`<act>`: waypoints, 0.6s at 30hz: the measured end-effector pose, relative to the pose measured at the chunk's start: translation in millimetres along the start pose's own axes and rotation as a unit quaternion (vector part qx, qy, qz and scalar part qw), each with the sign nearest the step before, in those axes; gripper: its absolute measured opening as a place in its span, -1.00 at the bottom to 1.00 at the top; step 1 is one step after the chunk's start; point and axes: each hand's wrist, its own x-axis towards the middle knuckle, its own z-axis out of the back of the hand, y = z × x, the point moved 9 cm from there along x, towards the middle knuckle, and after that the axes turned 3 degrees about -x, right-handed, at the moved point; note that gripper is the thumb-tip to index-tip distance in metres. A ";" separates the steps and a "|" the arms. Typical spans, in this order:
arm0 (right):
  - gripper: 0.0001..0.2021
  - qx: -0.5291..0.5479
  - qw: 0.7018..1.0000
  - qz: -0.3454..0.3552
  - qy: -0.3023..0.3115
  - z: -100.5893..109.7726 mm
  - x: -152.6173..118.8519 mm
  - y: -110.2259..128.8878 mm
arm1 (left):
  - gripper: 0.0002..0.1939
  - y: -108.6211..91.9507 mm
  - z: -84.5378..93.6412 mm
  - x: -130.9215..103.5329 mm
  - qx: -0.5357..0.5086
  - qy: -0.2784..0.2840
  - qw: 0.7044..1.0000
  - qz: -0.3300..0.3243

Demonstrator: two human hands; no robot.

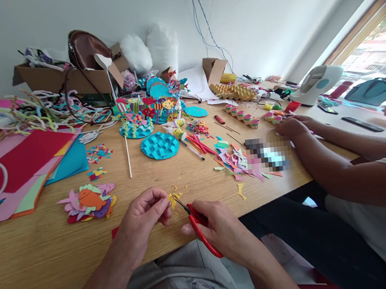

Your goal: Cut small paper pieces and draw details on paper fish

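Red-handled scissors (202,235) are gripped in my right hand (218,227), their dark blades pointing up and left toward my other hand. The fingers of my left hand (151,208) are pinched together beside the blade tips, on what looks like a small piece of yellow paper (170,197), mostly hidden by the fingertips. Yellow paper scraps (175,202) lie on the table just behind the blades. Left of my left hand is a pile of paper fish cutouts (90,200), an orange one on top. A red paper edge (115,232) shows beside my left wrist.
Coloured paper sheets (26,166) cover the table's left side. Blue corrugated discs (159,145) and decorated fish pieces (148,110) stand ahead. Paper offcuts (232,156) lie right of centre. At the right, another person's arms (321,149) reach over the table near egg-carton strips (241,114).
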 end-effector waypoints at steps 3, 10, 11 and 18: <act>-0.73 0.016 1.000 -0.013 -0.005 2.8 0.4 0.0 | -0.83 -0.2 0.5 0.4 0.024 -0.002 1.000 0.004; -0.93 0.200 0.979 -0.025 -0.034 5.1 17.9 -3.4 | -0.85 2.7 -7.9 8.2 0.127 0.058 0.990 0.009; -0.93 0.224 0.974 -0.023 -0.029 3.6 21.2 -2.4 | -0.86 3.9 -9.2 9.6 0.132 0.068 0.989 0.010; -0.93 0.237 0.971 0.000 -0.028 0.4 33.6 4.8 | -0.87 6.8 -7.8 14.7 0.149 0.071 0.986 0.016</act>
